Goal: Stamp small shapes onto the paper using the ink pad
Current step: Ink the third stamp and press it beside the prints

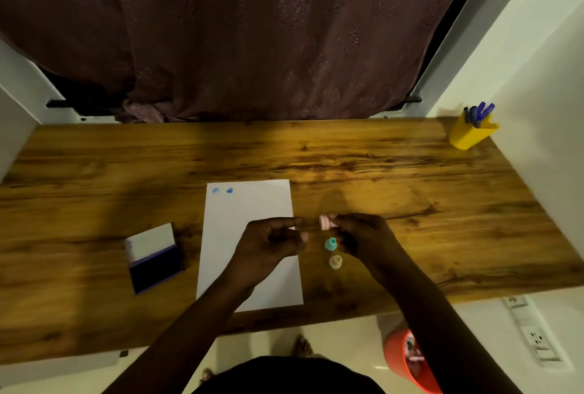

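A white sheet of paper (246,235) lies on the wooden table (94,172), with two small blue stamped marks (222,190) near its top left corner. The open ink pad (153,259) sits to the paper's left, its dark pad facing up. My right hand (363,238) pinches a small pink stamp (324,222) just right of the paper's edge. My left hand (273,242) hovers over the paper with fingers curled, its fingertips close to the pink stamp. A teal stamp (331,244) and a cream stamp (335,261) stand on the table below the pink one.
A yellow cup holding blue pens (472,131) stands at the table's far right corner. A dark curtain (252,30) hangs behind the table. An orange bin (407,359) sits on the floor at the right, beside a wall power strip (534,336).
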